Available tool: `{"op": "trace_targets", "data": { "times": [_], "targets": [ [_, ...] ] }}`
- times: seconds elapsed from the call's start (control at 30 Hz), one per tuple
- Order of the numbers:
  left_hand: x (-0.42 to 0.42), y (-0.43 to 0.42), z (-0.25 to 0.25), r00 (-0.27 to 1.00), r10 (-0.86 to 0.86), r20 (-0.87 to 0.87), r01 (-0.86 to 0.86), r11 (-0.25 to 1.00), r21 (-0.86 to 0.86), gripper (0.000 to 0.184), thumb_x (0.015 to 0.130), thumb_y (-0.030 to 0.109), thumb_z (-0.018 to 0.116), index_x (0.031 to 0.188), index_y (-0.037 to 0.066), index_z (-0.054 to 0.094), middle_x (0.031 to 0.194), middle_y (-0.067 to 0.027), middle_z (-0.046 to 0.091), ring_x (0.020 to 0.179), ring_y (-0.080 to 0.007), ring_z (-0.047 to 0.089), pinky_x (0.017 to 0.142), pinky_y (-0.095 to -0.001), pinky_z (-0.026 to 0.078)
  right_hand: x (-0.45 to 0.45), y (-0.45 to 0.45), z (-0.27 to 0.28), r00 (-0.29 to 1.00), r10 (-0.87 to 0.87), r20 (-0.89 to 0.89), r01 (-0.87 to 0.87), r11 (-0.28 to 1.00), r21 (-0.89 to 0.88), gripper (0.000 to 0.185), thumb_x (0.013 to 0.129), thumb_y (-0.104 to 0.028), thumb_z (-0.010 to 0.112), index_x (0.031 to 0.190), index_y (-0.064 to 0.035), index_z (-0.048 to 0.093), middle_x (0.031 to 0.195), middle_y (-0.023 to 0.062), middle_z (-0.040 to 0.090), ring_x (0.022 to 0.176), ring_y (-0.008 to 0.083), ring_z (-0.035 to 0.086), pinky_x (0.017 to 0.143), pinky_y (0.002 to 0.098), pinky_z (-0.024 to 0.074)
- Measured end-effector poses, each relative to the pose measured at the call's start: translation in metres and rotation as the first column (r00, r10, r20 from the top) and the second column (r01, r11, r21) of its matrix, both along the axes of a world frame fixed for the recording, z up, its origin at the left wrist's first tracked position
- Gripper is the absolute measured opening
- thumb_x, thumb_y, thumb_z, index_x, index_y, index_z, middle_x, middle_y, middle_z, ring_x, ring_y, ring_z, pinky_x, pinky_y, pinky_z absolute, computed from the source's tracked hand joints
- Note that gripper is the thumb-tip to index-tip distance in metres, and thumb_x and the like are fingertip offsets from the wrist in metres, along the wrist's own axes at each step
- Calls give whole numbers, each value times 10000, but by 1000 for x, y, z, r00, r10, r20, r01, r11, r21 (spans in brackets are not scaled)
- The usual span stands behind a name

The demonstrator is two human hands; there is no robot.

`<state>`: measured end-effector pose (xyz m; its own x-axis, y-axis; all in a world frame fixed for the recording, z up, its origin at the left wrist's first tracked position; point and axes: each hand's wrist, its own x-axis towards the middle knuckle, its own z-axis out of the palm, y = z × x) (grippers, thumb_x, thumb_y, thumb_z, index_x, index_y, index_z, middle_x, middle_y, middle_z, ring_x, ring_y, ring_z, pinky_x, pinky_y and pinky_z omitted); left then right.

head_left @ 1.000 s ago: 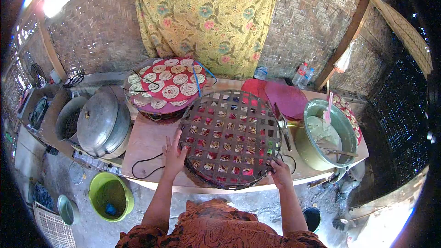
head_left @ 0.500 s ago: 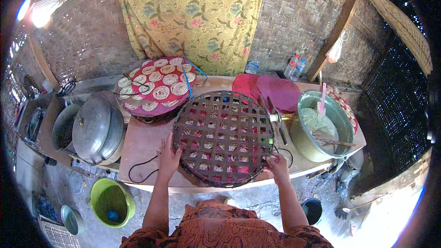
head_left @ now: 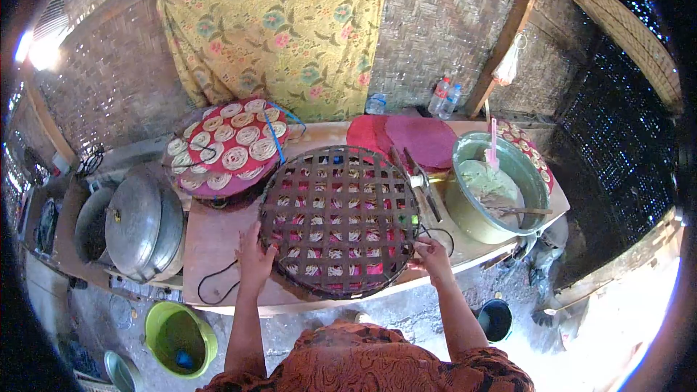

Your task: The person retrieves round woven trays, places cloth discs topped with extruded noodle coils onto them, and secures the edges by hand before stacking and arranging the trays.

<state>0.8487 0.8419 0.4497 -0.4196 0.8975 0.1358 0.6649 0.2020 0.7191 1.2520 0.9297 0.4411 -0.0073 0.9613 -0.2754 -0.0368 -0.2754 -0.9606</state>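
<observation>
In front of me on the table lies a round, dark, open-weave tray. Through its slats show pale coiled noodle-like rounds on red and pink sheeting. My left hand is at the tray's left side, fingers spread and pointing forward, thumb close to the rim. At the right rim my right hand has its fingers pinched together on the tray's edge; the fingertips are partly hidden. A thin black cord loops beside that hand. Another black cord curves left of my left hand.
Coils cover another round tray at back left. Beside it stands a lidded metal pot. A green-grey tub of pale dough, with a pink-handled utensil, stands right. Tongs and red sheets lie behind. A green bucket is below.
The view has swung slightly to the right. My left hand's fingers have lifted off the rim and spread out. The right hand stays at the right rim; the tray looks unmoved on the table.
</observation>
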Motion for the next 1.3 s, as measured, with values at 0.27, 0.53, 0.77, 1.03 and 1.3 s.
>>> {"op": "trace_targets", "data": {
  "times": [0.27, 0.53, 0.77, 1.03, 1.3],
  "targets": [
    [-38, -10, 18, 996, 93, -10, -91, 984, 150, 659, 804, 265, 639, 1363, 85, 340, 1402, -165, 340, 1330, -345, 243, 1071, -493, 155, 28, 79, 30, 918, -239, 318, 52, 865, 499, 181, 866, -109, 580, 999, 14, 592, 792, 91, 612, 606, 148, 626, 491, 250, 503],
    [-50, -16, 52, 985, 155, -79, -119, 932, 342, 508, 850, 187, 578, 1293, 0, 412, 1332, -184, 414, 1264, -323, 351, 1054, -406, 245, -28, 48, 90, 970, 118, 214, -187, 923, 337, 122, 885, -99, 565, 961, -30, 631, 802, 37, 626, 628, 84, 579, 531, 251, 489],
    [2, 30, 146, 966, 53, -252, 109, 803, 586, 503, 920, 384, 487, 1216, -23, 490, 1160, -166, 544, 1065, -281, 508, 921, -380, 390, 107, -8, 155, 989, -145, 19, 118, 867, 484, 157, 882, -126, 573, 941, 14, 615, 862, 67, 638, 690, 121, 611, 617, 249, 508],
    [182, 70, 183, 809, 348, -473, 135, 674, 727, 402, 924, 320, 486, 1153, -3, 554, 1112, -182, 576, 1020, -311, 547, 853, -402, 431, 405, -10, 200, 649, -761, 10, 547, 475, 690, 224, 899, -203, 557, 930, 15, 601, 837, 56, 613, 630, 101, 575, 562, 229, 468],
    [386, 162, 155, 954, 66, -293, 96, 858, 505, 391, 877, 191, 550, 1220, 12, 486, 1248, -155, 483, 1190, -275, 429, 1010, -380, 317, 687, 126, 124, 703, -709, 58, 582, 620, 525, 186, 894, -224, 569, 916, -43, 609, 804, 11, 599, 604, 80, 568, 531, 211, 462]
  ]
}}
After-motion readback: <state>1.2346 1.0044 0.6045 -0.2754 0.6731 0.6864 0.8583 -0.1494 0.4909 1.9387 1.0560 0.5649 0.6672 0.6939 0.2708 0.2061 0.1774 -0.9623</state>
